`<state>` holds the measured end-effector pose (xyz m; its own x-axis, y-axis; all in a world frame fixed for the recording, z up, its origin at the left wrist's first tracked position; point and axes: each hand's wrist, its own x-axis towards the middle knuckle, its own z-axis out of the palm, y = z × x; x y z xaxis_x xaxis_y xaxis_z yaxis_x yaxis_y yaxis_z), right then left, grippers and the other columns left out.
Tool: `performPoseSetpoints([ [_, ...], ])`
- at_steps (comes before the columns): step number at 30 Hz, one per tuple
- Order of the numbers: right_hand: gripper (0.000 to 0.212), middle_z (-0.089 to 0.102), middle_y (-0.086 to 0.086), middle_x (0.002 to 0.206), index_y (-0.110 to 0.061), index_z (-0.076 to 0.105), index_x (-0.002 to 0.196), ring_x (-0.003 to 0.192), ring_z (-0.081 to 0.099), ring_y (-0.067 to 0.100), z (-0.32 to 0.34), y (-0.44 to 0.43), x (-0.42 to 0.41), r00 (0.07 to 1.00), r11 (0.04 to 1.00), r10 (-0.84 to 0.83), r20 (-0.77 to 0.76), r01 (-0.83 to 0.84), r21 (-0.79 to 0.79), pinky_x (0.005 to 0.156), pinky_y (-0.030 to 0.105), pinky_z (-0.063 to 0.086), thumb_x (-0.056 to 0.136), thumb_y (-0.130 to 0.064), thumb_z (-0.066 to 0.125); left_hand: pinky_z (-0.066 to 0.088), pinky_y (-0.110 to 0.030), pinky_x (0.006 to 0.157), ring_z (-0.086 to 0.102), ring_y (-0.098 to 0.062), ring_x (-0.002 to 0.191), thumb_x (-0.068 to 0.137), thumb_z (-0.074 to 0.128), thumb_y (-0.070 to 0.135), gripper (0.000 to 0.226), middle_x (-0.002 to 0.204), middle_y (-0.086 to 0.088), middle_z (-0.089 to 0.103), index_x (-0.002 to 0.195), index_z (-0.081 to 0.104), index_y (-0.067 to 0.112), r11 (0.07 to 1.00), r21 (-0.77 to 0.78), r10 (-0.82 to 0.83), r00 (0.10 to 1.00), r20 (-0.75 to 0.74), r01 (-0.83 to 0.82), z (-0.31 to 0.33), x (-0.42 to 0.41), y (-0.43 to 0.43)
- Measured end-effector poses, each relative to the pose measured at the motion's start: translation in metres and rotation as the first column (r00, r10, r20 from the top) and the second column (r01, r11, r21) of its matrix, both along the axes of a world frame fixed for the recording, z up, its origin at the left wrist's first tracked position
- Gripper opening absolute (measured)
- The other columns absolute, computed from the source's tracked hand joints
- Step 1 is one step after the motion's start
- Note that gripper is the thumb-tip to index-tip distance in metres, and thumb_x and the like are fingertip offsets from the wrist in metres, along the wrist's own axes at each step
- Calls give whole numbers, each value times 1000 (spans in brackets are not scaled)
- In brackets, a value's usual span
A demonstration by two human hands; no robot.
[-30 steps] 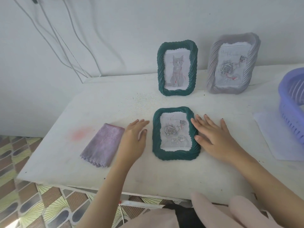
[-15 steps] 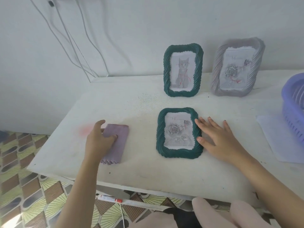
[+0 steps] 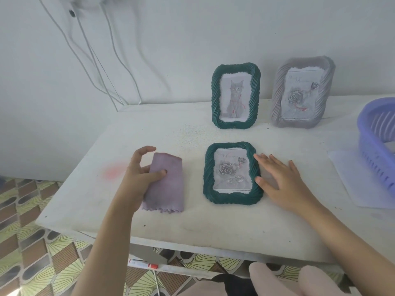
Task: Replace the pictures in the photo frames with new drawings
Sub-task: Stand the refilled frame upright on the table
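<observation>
Moved away from the frame's left side, left grip (image 3: pixel 139 178) now pinches the purple cloth (image 3: pixel 168 189), thumb on top. Right grip (image 3: pixel 284 180) lies open, fingers straight, touching the right edge of the green frame (image 3: pixel 232 200), flat on the desk (image 3: pixel 213 228)

A plain white wall (image 3: pixel 192 28) stands behind the white table (image 3: pixel 192 227), and several thin pale cables (image 3: pixel 85 60) hang down the wall toward the table's far left corner. The table top has small dark specks and a faint pink stain near its left edge. The floor (image 3: pixel 32 242) below has tiles with yellow-green fans and brown and grey shapes.
</observation>
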<state>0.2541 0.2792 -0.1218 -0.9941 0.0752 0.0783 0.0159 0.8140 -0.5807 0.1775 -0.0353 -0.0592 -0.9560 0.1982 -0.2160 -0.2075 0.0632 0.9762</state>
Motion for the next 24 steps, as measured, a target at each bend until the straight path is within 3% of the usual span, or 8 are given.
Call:
performPoseSetpoints([
  [3, 55, 31, -18, 144, -43, 23, 138, 139, 23, 11, 7, -15, 7, 988, 996, -17, -155, 4, -84, 114, 36, 2, 92, -30, 50, 55, -32, 57, 65, -26, 66, 64, 66, 2, 60, 76, -12, 71, 112, 51, 35, 989, 131, -58, 997, -53, 64, 12, 4, 21],
  [6, 54, 36, -26, 139, -46, 28, 136, 130, 35, -1, 24, -38, 12, 967, 957, 19, -254, -91, -275, 112, 29, 22, 87, -39, 49, 54, -33, 57, 66, -25, 70, 67, 64, -1, 62, 76, -11, 71, 117, 48, 32, 960, 243, -117, 989, -89, 136, 21, 7, 47],
  [8, 56, 43, -21, 137, -53, 28, 133, 125, 41, -6, 37, -54, 15, 973, 842, 31, -230, -150, -518, 104, 17, 32, 85, -38, 55, 55, -34, 60, 67, -25, 74, 70, 64, -1, 63, 79, -11, 71, 121, 46, 31, 939, 299, -146, 984, -100, 170, 22, 8, 65],
  [10, 59, 50, -10, 133, -56, 31, 129, 115, 54, 2, 46, -66, 15, 978, 656, 42, -205, -182, -732, 94, 22, 46, 82, -38, 61, 55, -36, 65, 67, -26, 80, 71, 65, 2, 61, 87, -13, 71, 122, 46, 30, 926, 333, -154, 983, -100, 179, 20, 10, 83],
  [13, 61, 60, 1, 118, -48, 36, 128, 91, 66, 10, 55, -72, 12, 978, 530, -46, -202, -147, -835, 73, 24, 53, 80, -30, 69, 56, -39, 72, 68, -28, 89, 70, 71, 9, 60, 101, -13, 70, 122, 46, 24, 941, 303, -126, 988, -92, 148, 13, 13, 103],
  [16, 59, 63, 5, 106, -44, 42, 122, 85, 66, 14, 54, -66, 9, 970, 569, -168, -175, -49, -821, 68, 19, 51, 83, -6, 64, 55, -31, 75, 67, -18, 97, 65, 75, 21, 63, 111, -5, 65, 121, 47, 21, 985, 142, -72, 985, -156, 94, 5, 12, 113],
  [20, 57, 63, 6, 106, -45, 47, 118, 90, 65, 24, 42, -53, 4, 983, 633, -160, -87, 35, -773, 73, 24, 52, 82, -3, 63, 50, -19, 84, 59, -2, 102, 75, 75, 9, 54, 116, 4, 58, 117, 45, 26, 998, -19, -68, 956, -284, 65, -14, 6, 105],
  [24, 62, 58, -15, 100, -38, 42, 127, 83, 62, 7, 30, -47, -2, 981, 818, -192, -33, 142, -557, 70, 12, 46, 79, -5, 62, 31, -6, 90, 45, 6, 117, 74, 76, 17, 67, 127, 16, 49, 128, 39, 30, 937, -316, -260, 900, -350, 148, -38, 0, 86],
])
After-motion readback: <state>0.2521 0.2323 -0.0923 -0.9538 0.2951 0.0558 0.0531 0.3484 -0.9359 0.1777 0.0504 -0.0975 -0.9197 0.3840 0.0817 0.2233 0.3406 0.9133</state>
